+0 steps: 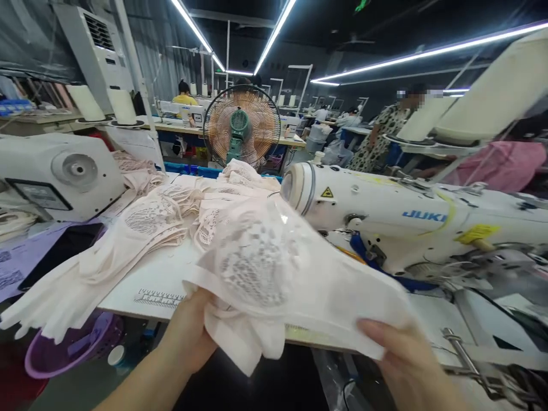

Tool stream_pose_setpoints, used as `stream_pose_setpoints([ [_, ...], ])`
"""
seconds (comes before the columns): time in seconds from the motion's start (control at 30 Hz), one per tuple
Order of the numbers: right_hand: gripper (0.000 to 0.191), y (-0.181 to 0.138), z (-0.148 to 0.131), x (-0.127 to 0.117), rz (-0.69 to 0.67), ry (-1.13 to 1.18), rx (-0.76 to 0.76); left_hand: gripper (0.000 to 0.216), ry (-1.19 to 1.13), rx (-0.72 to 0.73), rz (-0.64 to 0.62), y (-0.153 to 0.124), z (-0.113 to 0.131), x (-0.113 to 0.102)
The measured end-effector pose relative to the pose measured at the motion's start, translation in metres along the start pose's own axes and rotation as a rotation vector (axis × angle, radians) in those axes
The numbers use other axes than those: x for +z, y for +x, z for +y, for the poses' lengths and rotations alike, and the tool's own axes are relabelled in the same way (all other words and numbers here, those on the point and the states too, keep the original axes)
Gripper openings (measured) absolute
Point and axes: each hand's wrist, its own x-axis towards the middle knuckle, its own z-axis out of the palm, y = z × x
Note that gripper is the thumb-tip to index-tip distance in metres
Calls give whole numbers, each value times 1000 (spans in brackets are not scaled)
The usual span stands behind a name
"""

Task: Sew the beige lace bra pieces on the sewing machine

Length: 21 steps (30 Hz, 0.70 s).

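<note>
I'm holding a pale lace piece (257,262) outspread.
My left hand (193,326) is pinching its near-left edge, my right hand (405,359) its right end, seemingly so it's lying smooth.

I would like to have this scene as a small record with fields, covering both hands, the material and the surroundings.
Left hand: grips the pale lace piece near its lower left edge
Right hand: pinches the same piece at its right end, thumb on top
Piece: spread between the hands, slightly blurred
Left side: stacked similar pieces on the white table
Right side: white sewing machine, marked JUKI
Background: standing fan
Below, left: purple basket
</note>
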Motion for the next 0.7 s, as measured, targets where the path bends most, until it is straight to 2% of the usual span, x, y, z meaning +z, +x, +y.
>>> stream_pose_setpoints([
  [0.07,57,31,-3,14,-136,65,40,44,-142,-17,98,1,4,-5],
  [0.1,57,46,-4,22,-199,0,76,44,-187,6,155,4,5,-9],
  [0.17,51,72,-3,36,-206,-60,122,44,-247,67,261,10,5,-19],
  [0.23,42,89,2,48,-219,-139,171,45,-275,108,286,17,5,-33],
  [0.3,31,98,7,57,-239,-237,206,49,-257,148,246,21,3,-49],
  [0.37,23,100,12,65,-253,-338,216,53,-178,312,343,20,4,-64],
  [0.43,22,101,14,70,-258,-424,202,55,26,591,551,14,7,-71],
  [0.47,22,101,14,72,-253,-459,187,53,186,730,618,11,9,-70],
  [0.5,22,100,14,73,-244,-492,170,48,376,854,595,9,11,-65],
  [0.53,22,100,14,74,-232,-522,154,43,576,949,470,8,12,-57],
  [0.63,21,96,15,76,-204,-601,116,33,1049,1053,-168,26,11,-18],
  [0.67,20,94,15,76,-204,-621,103,35,1151,1038,-323,38,9,-3],
  [0.7,19,91,16,76,-209,-636,86,36,1247,1002,-416,52,6,11],
])
